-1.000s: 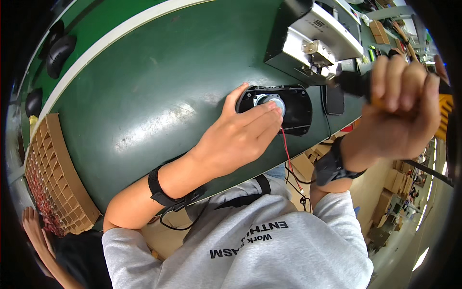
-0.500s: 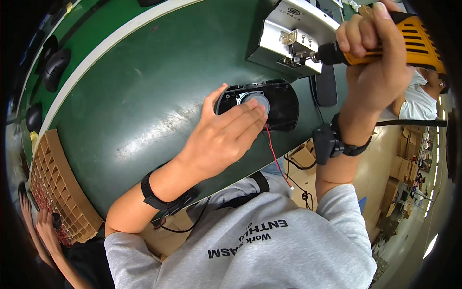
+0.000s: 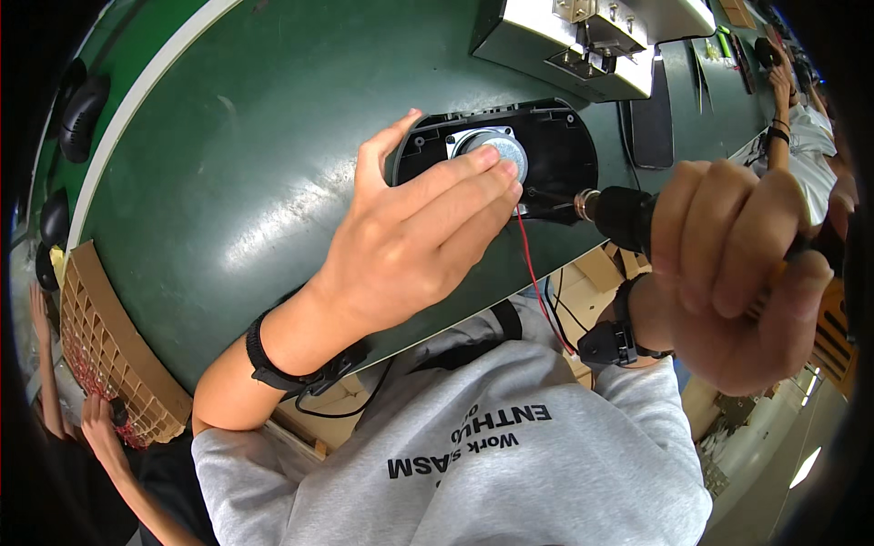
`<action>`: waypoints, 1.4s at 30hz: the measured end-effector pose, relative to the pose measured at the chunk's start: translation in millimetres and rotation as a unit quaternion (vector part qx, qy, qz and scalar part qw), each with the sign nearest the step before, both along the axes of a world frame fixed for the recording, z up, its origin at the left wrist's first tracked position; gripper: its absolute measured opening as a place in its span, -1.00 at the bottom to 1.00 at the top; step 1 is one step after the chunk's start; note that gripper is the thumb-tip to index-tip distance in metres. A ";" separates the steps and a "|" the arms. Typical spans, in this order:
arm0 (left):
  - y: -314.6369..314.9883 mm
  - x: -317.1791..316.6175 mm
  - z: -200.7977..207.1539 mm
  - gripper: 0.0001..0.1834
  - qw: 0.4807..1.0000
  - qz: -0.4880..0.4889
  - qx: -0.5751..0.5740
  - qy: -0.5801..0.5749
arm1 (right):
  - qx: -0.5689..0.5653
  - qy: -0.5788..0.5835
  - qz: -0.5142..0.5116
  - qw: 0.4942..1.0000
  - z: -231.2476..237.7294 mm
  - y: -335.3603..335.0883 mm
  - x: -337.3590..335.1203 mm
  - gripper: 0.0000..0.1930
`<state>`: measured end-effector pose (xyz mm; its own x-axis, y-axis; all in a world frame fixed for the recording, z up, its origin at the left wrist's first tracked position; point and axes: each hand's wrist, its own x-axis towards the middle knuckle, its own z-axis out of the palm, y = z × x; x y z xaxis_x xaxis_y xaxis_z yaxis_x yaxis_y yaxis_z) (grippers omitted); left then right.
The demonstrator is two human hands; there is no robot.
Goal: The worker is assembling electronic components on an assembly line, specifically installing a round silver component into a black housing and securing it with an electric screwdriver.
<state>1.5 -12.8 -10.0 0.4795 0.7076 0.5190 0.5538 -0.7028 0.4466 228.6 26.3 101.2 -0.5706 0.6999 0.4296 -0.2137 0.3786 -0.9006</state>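
A black plastic housing lies open side up on the green table, with a round grey speaker seated inside. My left hand presses its extended fingers on the speaker, and its thumb rests at the housing's left edge. A red wire hangs from the speaker over the table's front edge. My right hand is wrapped around a yellow and black power screwdriver. The driver's thin bit points left into the housing, close beside the speaker's rim; whether its tip touches a screw cannot be made out.
A metal screw feeder stands behind the housing, with a flat black device beside it. Dark mouse-shaped objects lie far left. Another person's hand works at a divided cardboard box. Someone else sits at right.
My right hand has brought the screwdriver from the screw feeder down and toward me, to the housing. My left hand stays on the speaker. The view has shifted slightly.
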 end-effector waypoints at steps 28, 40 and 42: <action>3.4 0.1 -2.7 -0.50 1.000 -0.007 0.008 -0.009 | 0.036 0.015 0.025 0.999 -18.8 11.9 -6.4 -0.70; 1.7 -4.7 -4.8 -0.47 0.999 -0.031 0.007 -0.028 | -0.016 0.128 -0.182 0.975 -27.7 -21.1 -47.6 -0.70; 4.2 -16.5 -0.5 -0.47 0.997 -0.058 -0.041 -0.035 | 0.028 0.128 -0.160 0.978 -24.2 -23.4 -43.6 -0.67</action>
<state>-15.0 -8.7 -10.4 0.5246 0.6916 0.4965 0.4371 -0.7193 0.5400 185.0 2.9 77.0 -0.1944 0.7963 0.5728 -0.2918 0.5105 -0.8088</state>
